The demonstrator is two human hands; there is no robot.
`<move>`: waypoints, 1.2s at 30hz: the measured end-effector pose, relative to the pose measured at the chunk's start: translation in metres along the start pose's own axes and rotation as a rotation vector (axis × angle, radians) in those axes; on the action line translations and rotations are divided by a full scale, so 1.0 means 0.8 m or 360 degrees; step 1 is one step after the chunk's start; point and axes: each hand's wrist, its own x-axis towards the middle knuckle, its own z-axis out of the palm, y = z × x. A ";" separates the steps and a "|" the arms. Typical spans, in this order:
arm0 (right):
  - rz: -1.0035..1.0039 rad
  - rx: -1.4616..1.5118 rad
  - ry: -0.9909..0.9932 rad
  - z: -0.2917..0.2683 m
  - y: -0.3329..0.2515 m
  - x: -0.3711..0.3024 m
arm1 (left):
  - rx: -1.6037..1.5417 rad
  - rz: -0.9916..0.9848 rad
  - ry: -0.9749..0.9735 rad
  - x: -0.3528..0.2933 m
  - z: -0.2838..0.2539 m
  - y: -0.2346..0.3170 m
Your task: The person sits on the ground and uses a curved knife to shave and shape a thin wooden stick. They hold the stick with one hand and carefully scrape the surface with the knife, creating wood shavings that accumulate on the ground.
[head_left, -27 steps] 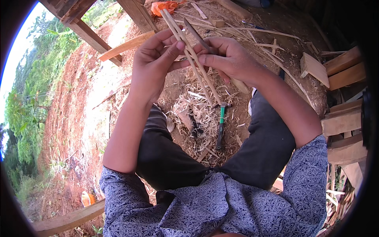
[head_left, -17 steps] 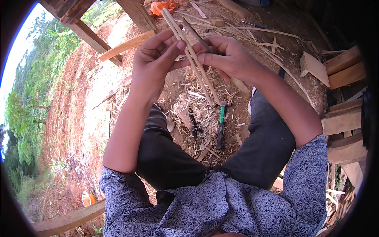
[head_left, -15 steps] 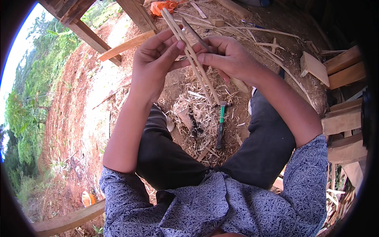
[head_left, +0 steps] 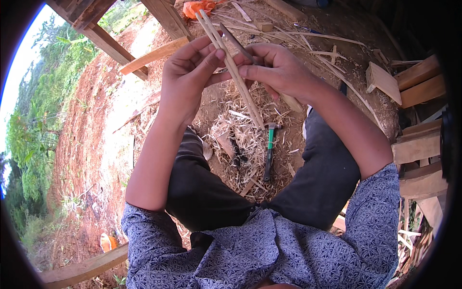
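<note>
My left hand (head_left: 191, 72) is closed in a pinch on two slim wooden sticks (head_left: 246, 95), its thumb lying across them. The sticks slant from far left to near right; their far tips are apart and their near ends lie together. My right hand (head_left: 281, 68) is closed around a knife, whose dark blade (head_left: 235, 39) points away to the far left beside the sticks. The pale wooden handle (head_left: 291, 102) shows below the palm. My right thumb rests against the sticks. Below the sticks' near ends lies a hammer (head_left: 270, 151) with a green and black handle.
Wood shavings (head_left: 248, 166) cover the ground between my legs. Long wooden strips (head_left: 332, 37) lie across the far ground, near an orange plastic piece (head_left: 198, 7). Stacked timber blocks (head_left: 418, 149) stand at the right. A wooden frame (head_left: 113, 41) stands at the far left.
The two sticks have turned slightly in my left hand: their near ends have come together and their far tips have spread apart. Both hands have stayed almost in place.
</note>
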 end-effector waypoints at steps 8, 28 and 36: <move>-0.0031 0.0014 0.0070 0.005 0.002 -0.001 | 0.0031 -0.0020 0.0036 0.003 -0.004 -0.004; 0.0017 -0.0014 0.0138 0.010 0.005 0.004 | 0.0158 -0.0050 0.0158 0.005 -0.005 -0.008; 0.0049 -0.0038 0.0096 0.014 0.005 0.005 | 0.0128 -0.0105 0.0171 0.006 -0.007 -0.004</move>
